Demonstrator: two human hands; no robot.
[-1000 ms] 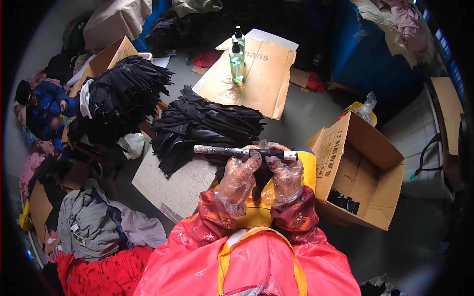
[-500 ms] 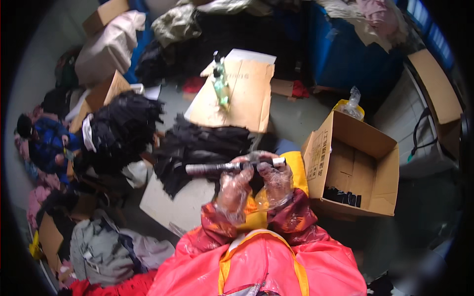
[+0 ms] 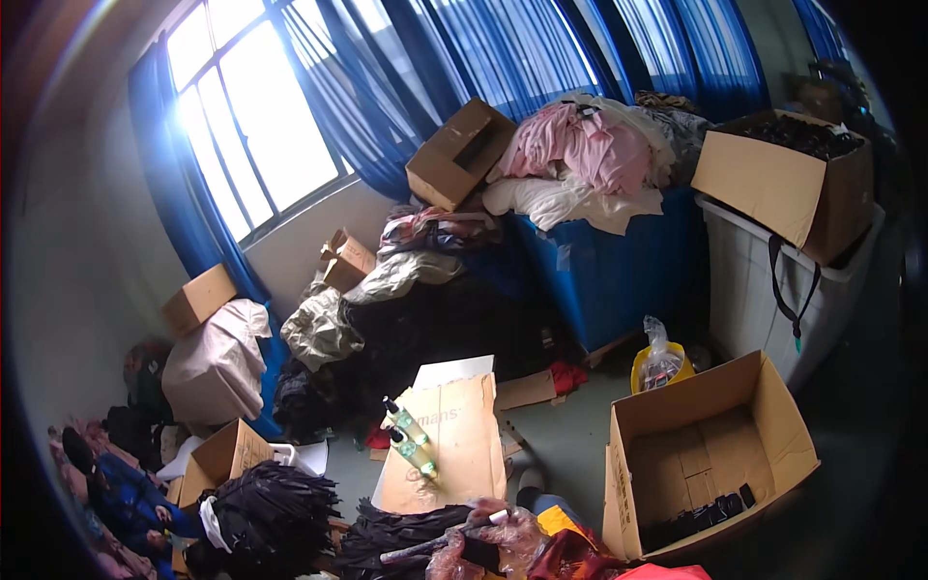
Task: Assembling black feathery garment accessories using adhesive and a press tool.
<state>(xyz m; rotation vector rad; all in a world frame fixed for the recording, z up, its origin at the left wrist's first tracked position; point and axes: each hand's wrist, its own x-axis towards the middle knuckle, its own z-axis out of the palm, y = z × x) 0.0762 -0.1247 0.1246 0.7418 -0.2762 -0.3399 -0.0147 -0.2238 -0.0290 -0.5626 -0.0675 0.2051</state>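
Gloves (image 3: 522, 546), crinkled clear plastic, slim rod (image 3: 416, 551)

Looks from head height, fisheye-wide, facing forward and slightly down; catches far window (image 3: 249, 130) at upper left, hands (image 3: 522, 549) close at bottom edge.

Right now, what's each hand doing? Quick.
Left hand: closed, holding the rod.
Right hand: closed, holding the same rod.

gloves (image 3: 522, 547) over fingers (image 3: 485, 510): glossy crinkled plastic | cloth strips (image 3: 382, 532), left of fingers: matt | box (image 3: 686, 416), right: matt cardboard
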